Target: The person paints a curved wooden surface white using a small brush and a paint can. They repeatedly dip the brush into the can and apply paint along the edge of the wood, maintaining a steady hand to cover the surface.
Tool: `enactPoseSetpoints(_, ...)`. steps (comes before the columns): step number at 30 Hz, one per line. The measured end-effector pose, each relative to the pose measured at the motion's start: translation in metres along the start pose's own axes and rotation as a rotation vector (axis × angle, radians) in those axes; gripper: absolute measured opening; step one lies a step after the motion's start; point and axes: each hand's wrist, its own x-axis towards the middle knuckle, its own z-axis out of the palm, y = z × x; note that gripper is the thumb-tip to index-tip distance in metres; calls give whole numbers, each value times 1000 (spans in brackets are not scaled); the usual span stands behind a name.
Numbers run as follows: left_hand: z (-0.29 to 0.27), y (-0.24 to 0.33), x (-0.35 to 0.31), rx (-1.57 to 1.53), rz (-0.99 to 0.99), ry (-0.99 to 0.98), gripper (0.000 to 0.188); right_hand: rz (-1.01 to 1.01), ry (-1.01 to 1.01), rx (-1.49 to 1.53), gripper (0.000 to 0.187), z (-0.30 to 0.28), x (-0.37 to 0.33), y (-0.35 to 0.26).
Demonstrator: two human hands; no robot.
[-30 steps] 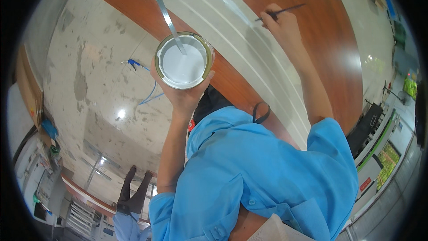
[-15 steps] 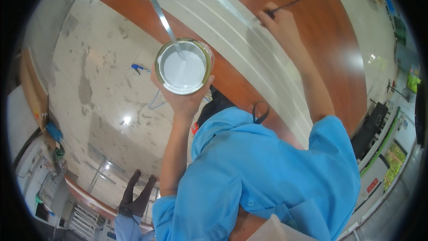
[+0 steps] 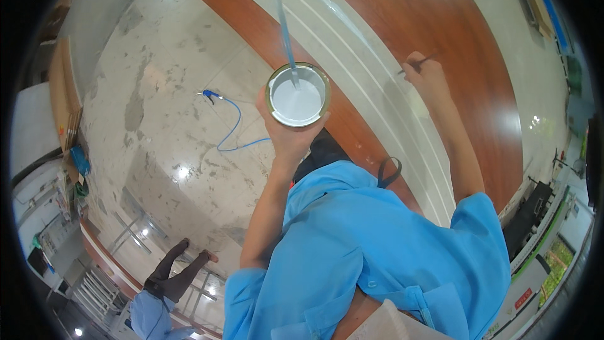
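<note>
My left hand [image 3: 284, 138] is wrapped round a paint can [image 3: 298, 123], held up with its open top toward me. Pale grey-white paint fills part of it, and a long flat metal strip [image 3: 284, 25] stands in the paint, leaning on the far side. My right hand [image 3: 426, 74] pinches a thin dark-handled brush [image 3: 427, 59] over a large reddish-brown wood panel [image 3: 478, 82]. A pale band [image 3: 377, 97] with whiter stripes curves along this panel. The brush's tip points left, at the band's right edge; whether it touches is too small to tell.
A blue air blow gun [image 3: 211, 95] with a coiling blue hose [image 3: 238, 127] lies on the stained floor [image 3: 170, 113] to the left. Another person [image 3: 151, 308] is at the lower left, near a second wood-edged panel. Cardboard sheets [image 3: 68, 88] lean at the far left.
My right hand with the brush has come nearer along the band's right edge. The paint can has shifted right in my left hand, and the whole view has moved somewhat.
</note>
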Motion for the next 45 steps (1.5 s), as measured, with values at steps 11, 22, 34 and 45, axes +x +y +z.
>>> enactPoseSetpoints(11,-15,-19,9,101,53,-111,107,-438,-166,421,10,16,-68,-166)
enactPoseSetpoints(22,28,-2,-15,122,130,-166,109,-341,-213,249,9,-11,-92,-138)
enactPoseSetpoints(34,49,4,-36,134,92,-141,109,180,7,1245,14,2,-102,-51)
enactPoseSetpoints(45,47,-6,-37,168,39,-154,109,319,-12,1621,13,48,-120,-17)
